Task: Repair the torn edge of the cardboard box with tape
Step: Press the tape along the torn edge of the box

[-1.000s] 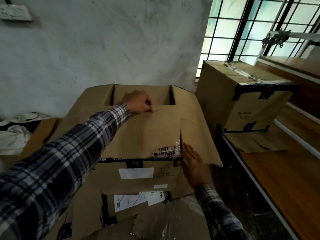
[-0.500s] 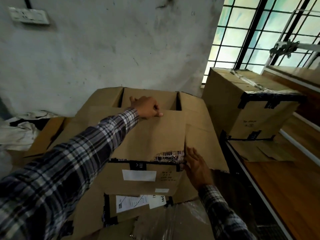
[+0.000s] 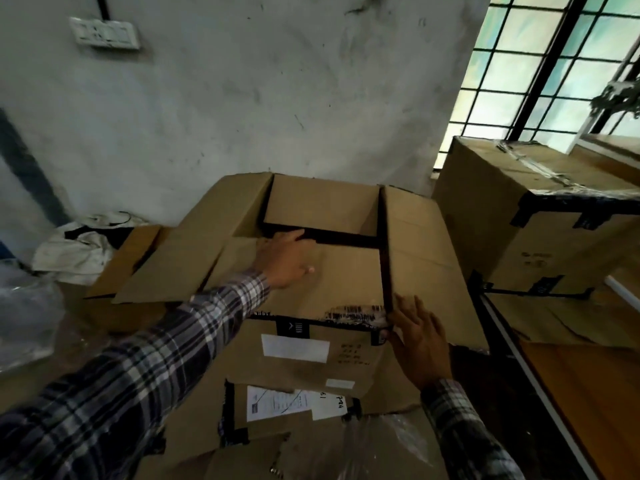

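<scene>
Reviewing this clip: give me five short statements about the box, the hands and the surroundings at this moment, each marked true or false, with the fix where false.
1. The left hand lies flat on the near flap of the open cardboard box. True.
2. The right hand holds a roll of tape. False: it holds nothing; its fingers rest at the box's near right corner, beside the torn tape strip.
3. The box top is fully closed. False: a dark gap shows between the flaps.
4. A second box, sealed with black tape, stands to the right. True.
5. Both sleeves are plain white. False: they are plaid.
</scene>
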{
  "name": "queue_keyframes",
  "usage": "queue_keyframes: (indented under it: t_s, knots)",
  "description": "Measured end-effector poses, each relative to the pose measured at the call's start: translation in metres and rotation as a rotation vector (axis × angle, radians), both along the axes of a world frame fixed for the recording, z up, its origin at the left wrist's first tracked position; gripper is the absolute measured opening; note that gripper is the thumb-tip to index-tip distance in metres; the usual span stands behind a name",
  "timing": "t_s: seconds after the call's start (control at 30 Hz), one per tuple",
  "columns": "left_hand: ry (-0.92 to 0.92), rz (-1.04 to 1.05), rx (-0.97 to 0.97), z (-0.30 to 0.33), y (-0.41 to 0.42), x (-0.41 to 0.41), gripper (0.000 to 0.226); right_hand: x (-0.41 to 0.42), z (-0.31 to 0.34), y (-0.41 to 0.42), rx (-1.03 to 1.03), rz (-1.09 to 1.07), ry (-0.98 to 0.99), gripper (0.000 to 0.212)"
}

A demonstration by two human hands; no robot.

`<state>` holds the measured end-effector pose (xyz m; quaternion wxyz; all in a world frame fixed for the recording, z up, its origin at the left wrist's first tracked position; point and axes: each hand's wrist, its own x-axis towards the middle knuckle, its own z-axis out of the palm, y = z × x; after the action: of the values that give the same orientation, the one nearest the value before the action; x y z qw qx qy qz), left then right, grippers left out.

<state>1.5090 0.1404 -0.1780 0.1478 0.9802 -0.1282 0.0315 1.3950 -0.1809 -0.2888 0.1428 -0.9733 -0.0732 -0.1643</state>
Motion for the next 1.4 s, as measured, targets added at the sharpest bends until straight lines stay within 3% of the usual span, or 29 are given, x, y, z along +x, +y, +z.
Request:
queue_keyframes:
  t_s: [0.13, 0.23, 0.47, 0.57, 0.7, 0.77, 0.87, 0.93, 0.97, 1.03, 1.1, 1.2, 1.3, 1.4]
  knots:
    - [0.153, 0.168, -0.009, -0.059, 0.057, -0.031, 0.044, 0.001, 0.002, 0.002, -0.078, -0.050, -0.068, 0.032]
    - [0.061, 0.344, -0.084, -0.078, 0.088, -0.055, 0.033, 0.005, 0.005, 0.005, -0.107, -0.089, -0.059, 0.026]
    - [-0.184, 0.503, -0.150, -0.079, 0.114, -0.084, 0.029, 0.025, 0.018, 0.005, -0.053, -0.260, 0.015, 0.034]
    - [-0.179, 0.684, -0.280, -0.086, 0.121, -0.091, 0.048, 0.022, 0.019, 0.010, 0.025, -0.325, 0.014, 0.048]
    - [-0.155, 0.962, -0.663, -0.085, 0.114, -0.109, 0.069, -0.002, 0.011, 0.022, 0.509, -0.444, -0.123, 0.038]
    - [-0.111, 1.075, -0.890, -0.082, 0.110, -0.113, 0.068, -0.012, 0.016, 0.030, 0.741, -0.555, -0.189, 0.050]
    - [-0.021, 1.016, -1.344, -0.090, 0.118, -0.111, 0.071, -0.007, 0.017, 0.034, 1.079, -0.663, 0.027, 0.066]
    - [0.078, 0.989, -1.440, -0.094, 0.120, -0.110, 0.069, 0.013, -0.014, 0.019, 1.197, -0.645, 0.193, 0.100]
    - [0.093, 0.979, -1.440, -0.097, 0.121, -0.107, 0.069, 0.027, -0.032, 0.007, 1.217, -0.637, 0.227, 0.113]
    - [0.057, 0.919, -1.415, -0.098, 0.118, -0.101, 0.070, 0.046, -0.044, -0.001, 1.286, -0.601, 0.208, 0.111]
    - [-0.020, 0.866, -1.335, -0.099, 0.115, -0.100, 0.065, 0.025, 0.001, 0.031, 1.303, -0.565, 0.156, 0.084]
    - [-0.216, 0.704, -1.000, -0.108, 0.116, -0.108, 0.049, 0.004, 0.036, 0.056, 1.296, -0.483, 0.013, 0.049]
    - [-0.323, 0.416, -0.621, -0.123, 0.126, -0.121, 0.063, -0.002, 0.035, 0.059, 1.070, -0.457, -0.034, 0.033]
    - [-0.286, 0.335, -0.255, -0.122, 0.141, -0.128, 0.082, -0.009, 0.027, 0.065, 0.629, -0.317, -0.101, 0.056]
